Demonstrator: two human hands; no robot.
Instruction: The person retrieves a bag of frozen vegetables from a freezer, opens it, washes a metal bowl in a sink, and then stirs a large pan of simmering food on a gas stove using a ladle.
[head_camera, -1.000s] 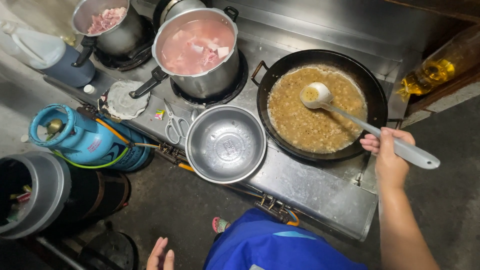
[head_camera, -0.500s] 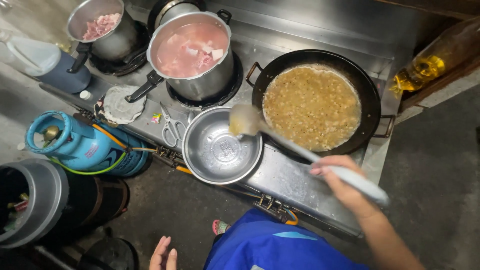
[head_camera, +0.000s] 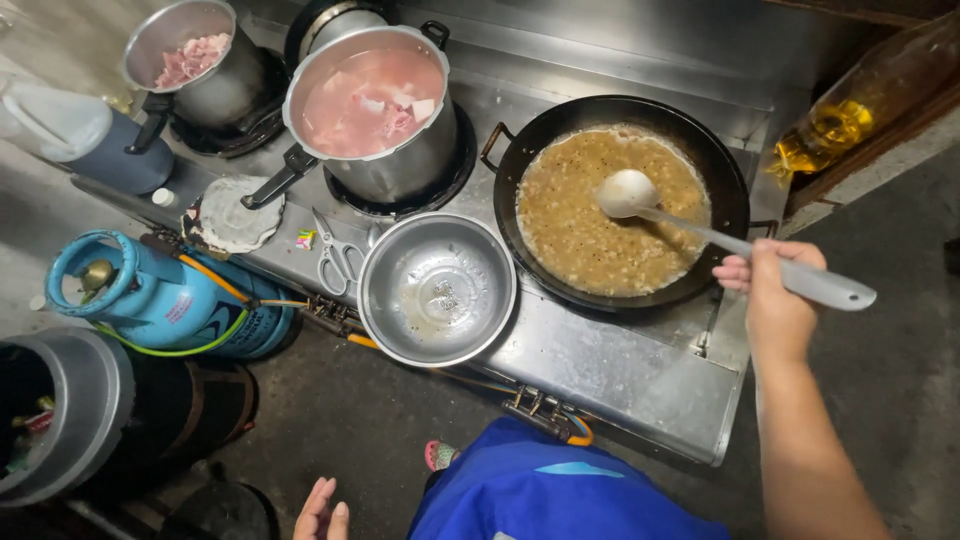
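Ladle's back from over the empty round steel bowl — right hand, grip closed around the long white ladle, dips it into the brown mixture in the wide black wok, left hand hanging open, holding nothing.

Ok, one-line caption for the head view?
Right hand holds a ladle over the wok beside an empty bowl.

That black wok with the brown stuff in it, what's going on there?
A person stands at a steel stove. Their right hand has a grip on the handle of a long grey ladle, whose bowl sits in the brown grainy sauce filling the wide black wok. Their left hand hangs low and open, holding nothing. Beside the wok sits an empty round steel bowl, and behind that a steel pot of pale meat pieces in pinkish liquid.
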